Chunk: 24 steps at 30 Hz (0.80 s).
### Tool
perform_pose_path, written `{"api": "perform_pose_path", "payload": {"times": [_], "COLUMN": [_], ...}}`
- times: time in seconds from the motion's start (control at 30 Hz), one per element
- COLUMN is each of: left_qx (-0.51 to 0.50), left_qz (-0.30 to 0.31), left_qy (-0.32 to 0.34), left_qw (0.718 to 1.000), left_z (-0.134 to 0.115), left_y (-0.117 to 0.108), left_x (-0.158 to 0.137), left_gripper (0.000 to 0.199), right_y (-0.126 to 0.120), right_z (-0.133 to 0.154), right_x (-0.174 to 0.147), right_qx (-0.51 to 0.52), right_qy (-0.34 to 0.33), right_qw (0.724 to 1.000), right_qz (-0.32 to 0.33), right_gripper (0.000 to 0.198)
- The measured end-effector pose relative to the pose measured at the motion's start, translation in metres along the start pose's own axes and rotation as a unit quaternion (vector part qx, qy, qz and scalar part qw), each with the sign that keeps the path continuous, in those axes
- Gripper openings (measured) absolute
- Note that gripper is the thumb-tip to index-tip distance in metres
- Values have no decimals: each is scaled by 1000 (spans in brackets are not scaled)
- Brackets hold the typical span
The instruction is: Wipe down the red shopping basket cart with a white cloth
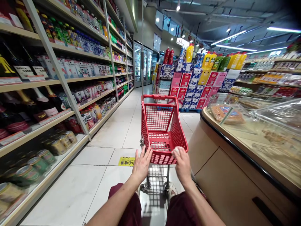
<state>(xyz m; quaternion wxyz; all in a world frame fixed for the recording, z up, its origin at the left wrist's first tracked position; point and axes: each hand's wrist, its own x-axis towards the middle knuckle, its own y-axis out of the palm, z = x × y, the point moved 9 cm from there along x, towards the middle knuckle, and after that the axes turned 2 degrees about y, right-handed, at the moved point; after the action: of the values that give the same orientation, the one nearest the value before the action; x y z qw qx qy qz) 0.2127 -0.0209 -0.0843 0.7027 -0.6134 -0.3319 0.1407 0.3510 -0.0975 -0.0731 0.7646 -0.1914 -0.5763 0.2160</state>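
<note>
A red plastic shopping cart [160, 135] stands right in front of me, its basket holding nothing that I can see. My left hand [141, 164] is at the basket's near left corner, fingers stretched out and apart; whether they touch the rim is unclear. At the near right corner, my right hand [182, 164] has its fingers curled together. A small white bit [175, 151] shows at its fingertips, too small to name. The cart's handle [160, 97] is on the far side, away from both hands.
Drink shelves [94, 80] run along the left. A glass-topped display counter [223, 147] borders the right. Ahead stand stacked drink cartons [188, 84] with bottles on top, and glass-door fridges [142, 61]. A yellow floor sticker [126, 161] lies on the tiles.
</note>
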Motion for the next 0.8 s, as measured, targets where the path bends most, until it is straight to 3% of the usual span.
{"api": "perform_pose_path", "payload": {"times": [0.07, 0.27, 0.37, 0.53, 0.7, 0.8], "left_qx": [-11, -57, -67, -68, -60, -43], "left_qz": [-7, 31, 35, 34, 36, 30], "left_qy": [2, 28, 29, 23, 28, 21], "left_qw": [1000, 997, 997, 997, 997, 998], "left_z": [-4, -20, -21, -22, -20, -20], "left_y": [-5, -5, -1, 1, -2, -2], "left_x": [6, 30, 31, 27, 26, 25], "left_gripper": [66, 52, 52, 53, 53, 53], "right_y": [-7, 22, 25, 14, 23, 4], "right_z": [-11, 25, 29, 15, 21, 5], "right_x": [-3, -41, -58, -42, -41, -33], "right_qx": [-2, 60, 81, 73, 55, 41], "right_qy": [11, -80, -119, -32, -39, -37], "right_qw": [1000, 994, 988, 997, 997, 998], "right_qz": [-17, 35, 53, -19, 29, -11], "right_gripper": [40, 42, 41, 36, 34, 31]}}
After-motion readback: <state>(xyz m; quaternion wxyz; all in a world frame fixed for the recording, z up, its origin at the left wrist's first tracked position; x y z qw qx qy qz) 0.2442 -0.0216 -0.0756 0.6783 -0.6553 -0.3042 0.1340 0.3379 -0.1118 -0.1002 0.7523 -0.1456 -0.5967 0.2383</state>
